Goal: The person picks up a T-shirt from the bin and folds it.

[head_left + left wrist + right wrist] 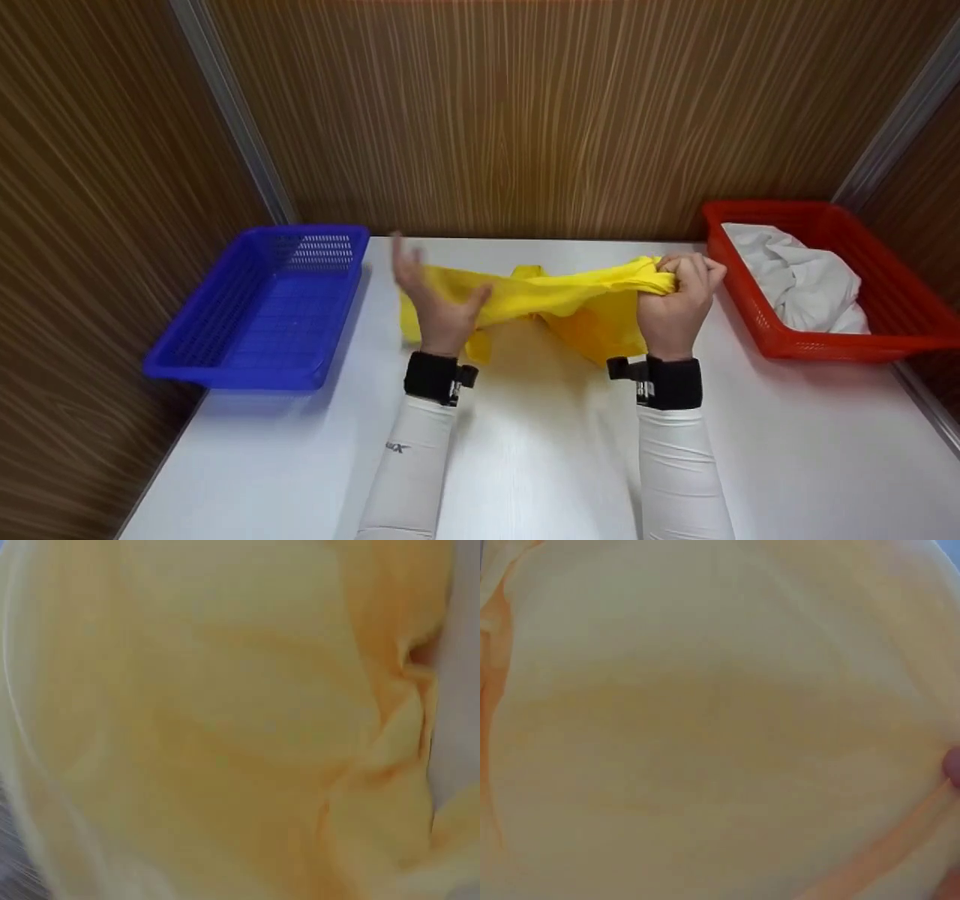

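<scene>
A yellow cloth (559, 298) stretches between the two hands above the white table, part of it hanging down behind them. My right hand (679, 304) grips a bunched end of it on the right. The left hand (444, 311) is at the other end with its fingers spread and slightly blurred; the fabric lies behind or against the palm, and contact is unclear. In the left wrist view the yellow fabric (225, 720) fills nearly everything and no fingers show. Cloth (705, 712) also covers the right wrist view, with a fingertip (952, 765) at its right edge.
A blue plastic basket (232, 377) stands on the left of the white table (540, 465). On the right is a red basket (847, 346) with a crumpled white cloth (806, 281) inside. Wood-grain panels (495, 120) enclose the back and sides.
</scene>
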The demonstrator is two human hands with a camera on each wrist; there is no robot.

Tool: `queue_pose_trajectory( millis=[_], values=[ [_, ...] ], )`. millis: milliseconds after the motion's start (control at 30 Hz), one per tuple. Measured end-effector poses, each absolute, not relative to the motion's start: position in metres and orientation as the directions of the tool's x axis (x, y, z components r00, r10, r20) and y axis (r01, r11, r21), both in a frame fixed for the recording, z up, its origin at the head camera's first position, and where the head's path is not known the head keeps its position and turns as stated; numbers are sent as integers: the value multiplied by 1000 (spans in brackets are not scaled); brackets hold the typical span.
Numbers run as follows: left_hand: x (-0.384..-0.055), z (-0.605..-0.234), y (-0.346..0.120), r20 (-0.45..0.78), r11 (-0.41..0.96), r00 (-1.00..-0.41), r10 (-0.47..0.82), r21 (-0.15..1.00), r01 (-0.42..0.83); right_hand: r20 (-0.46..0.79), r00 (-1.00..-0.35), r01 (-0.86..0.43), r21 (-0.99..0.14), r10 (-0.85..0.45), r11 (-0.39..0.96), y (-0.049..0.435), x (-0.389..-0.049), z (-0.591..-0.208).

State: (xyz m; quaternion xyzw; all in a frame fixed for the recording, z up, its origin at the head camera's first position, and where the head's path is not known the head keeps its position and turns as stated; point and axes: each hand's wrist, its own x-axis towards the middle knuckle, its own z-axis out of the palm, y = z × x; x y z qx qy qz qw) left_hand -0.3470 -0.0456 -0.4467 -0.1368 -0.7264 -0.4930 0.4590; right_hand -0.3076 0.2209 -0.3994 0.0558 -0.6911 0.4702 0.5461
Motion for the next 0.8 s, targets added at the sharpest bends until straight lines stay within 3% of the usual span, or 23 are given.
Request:
queue_pose_trajectory(
  millis=[67, 100, 200, 300, 500, 700, 800],
  values=[
    [-346, -451, -43, 766, 639, -639, 70, 458, 619, 788, -423, -596, -614, 447, 518, 220, -304, -397],
    [-345, -454, -40, 684, 662, -700, 203, 431, 613, 773, -439, -590, -632, 458, 501, 223, -306, -400],
    [-337, -465, -27, 435, 652, -818, 377, 502, 568, 714, -495, -554, -699, 496, 453, 226, -304, -401],
    [-327, -477, -14, 398, 656, -830, 391, 512, 555, 681, -519, -519, -731, 517, 442, 227, -303, -396],
    [-314, -487, -1, 612, 782, -706, 356, 219, 584, 660, -537, -490, -751, 526, 443, 229, -308, -378],
    [-319, -482, -15, 457, 802, -821, 342, 313, 509, 654, -560, -489, -756, 509, 435, 235, -307, -361],
    [-324, -476, -31, 388, 741, -872, 297, 482, 467, 673, -572, -464, -737, 469, 492, 242, -304, -352]
  ],
)
